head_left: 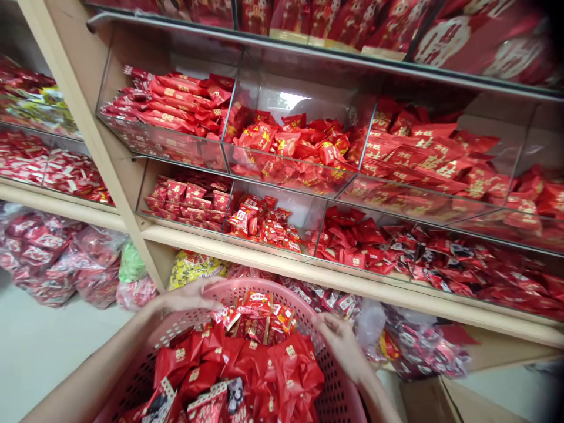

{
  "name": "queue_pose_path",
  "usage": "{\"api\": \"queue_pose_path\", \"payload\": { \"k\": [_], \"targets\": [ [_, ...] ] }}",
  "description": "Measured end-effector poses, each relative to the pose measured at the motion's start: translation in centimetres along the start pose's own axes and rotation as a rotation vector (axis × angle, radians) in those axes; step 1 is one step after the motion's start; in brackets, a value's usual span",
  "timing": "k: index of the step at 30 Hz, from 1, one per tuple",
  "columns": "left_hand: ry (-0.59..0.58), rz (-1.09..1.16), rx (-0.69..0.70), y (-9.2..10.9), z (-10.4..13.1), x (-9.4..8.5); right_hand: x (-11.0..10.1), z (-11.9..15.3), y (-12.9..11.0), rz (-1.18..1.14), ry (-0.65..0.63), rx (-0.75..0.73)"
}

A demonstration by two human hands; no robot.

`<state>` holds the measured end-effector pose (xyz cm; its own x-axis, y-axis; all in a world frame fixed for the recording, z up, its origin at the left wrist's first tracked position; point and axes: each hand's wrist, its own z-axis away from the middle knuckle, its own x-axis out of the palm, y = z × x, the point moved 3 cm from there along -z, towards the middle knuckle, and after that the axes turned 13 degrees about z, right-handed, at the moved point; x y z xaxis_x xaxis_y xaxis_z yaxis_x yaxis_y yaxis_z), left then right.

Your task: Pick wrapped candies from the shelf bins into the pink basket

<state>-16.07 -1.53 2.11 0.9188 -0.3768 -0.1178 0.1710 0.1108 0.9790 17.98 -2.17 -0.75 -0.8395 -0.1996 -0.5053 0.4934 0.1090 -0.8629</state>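
L hand curled over far-left rim of pink basket, fingers partly inside; R hand closed on basket's right rim, fingertips at edge, underside of grip hidden. Red pkts piled in basket. Basket's near side cut off. Yellow bag behind basket, part hidden, below wooden shelf. Small pkt print too blurry to read.

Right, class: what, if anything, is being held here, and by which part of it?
A pink perforated basket, held by its rim: the left hand grips the left side, the right hand the right.
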Motion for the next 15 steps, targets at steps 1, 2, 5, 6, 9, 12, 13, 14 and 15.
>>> {"api": "queue_pose_path", "payload": {
  "k": [1, 2, 5, 6, 9, 12, 13, 14, 15],
  "targets": [
    [-0.017, -0.062, 0.038, -0.3, 0.0, -0.3, 0.1, -0.1, 0.0, 0.0, -0.009, 0.002],
    [-0.016, -0.103, 0.081, -0.5, 0.0, -0.7, 0.2, -0.1, 0.1, -0.001, -0.02, 0.002],
    [-0.124, -0.24, 0.177, -0.6, 0.2, -0.8, 0.4, -0.2, 0.1, -0.007, -0.039, 0.001],
    [-0.171, -0.306, 0.191, -0.6, 0.3, -0.7, 0.3, -0.2, 0.1, -0.004, -0.039, 0.0],
    [-0.244, -0.531, 0.16, -0.8, 0.2, 0.0, 0.1, -0.1, 0.1, 0.012, -0.032, -0.002],
    [-0.244, -0.678, 0.113, -1.3, -0.2, 0.7, -0.2, 0.1, 0.1, 0.016, -0.037, 0.004],
    [-0.236, -0.706, 0.112, -1.5, -0.4, 0.9, -0.2, 0.2, 0.2, 0.015, -0.038, 0.006],
    [-0.222, -0.727, 0.116, -1.6, -0.6, 1.1, -0.3, 0.3, 0.2, 0.013, -0.038, 0.007],
    [-0.202, -0.742, 0.123, -1.8, -0.7, 1.3, -0.4, 0.3, 0.2, 0.01, -0.037, 0.007]
  ]
}}
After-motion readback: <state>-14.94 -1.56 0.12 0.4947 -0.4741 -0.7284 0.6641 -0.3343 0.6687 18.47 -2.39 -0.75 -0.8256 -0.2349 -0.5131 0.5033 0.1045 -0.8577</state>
